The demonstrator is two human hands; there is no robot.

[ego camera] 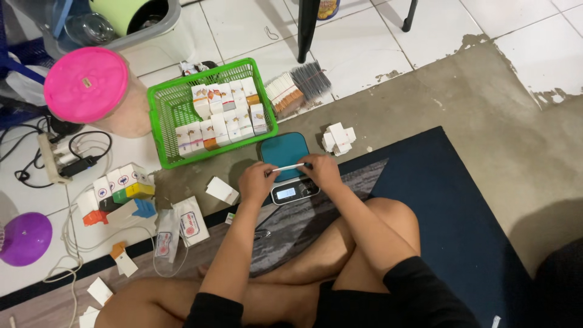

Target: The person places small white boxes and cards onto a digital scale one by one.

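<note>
I sit cross-legged on a dark blue mat. Both hands hold a thin white stick-like item with a dark tip level above a small digital scale with a teal platform. My left hand pinches its left end. My right hand pinches the right end, near the dark tip. The scale's display sits just below the hands. A green plastic basket with rows of small white boxes stands just beyond the scale, to the left.
A pink-lidded jar stands left of the basket. Loose small boxes, sachets, a power strip with cables and a purple round object lie at left. Bundled sticks and a small white box pile lie beyond the scale. Chair legs stand beyond.
</note>
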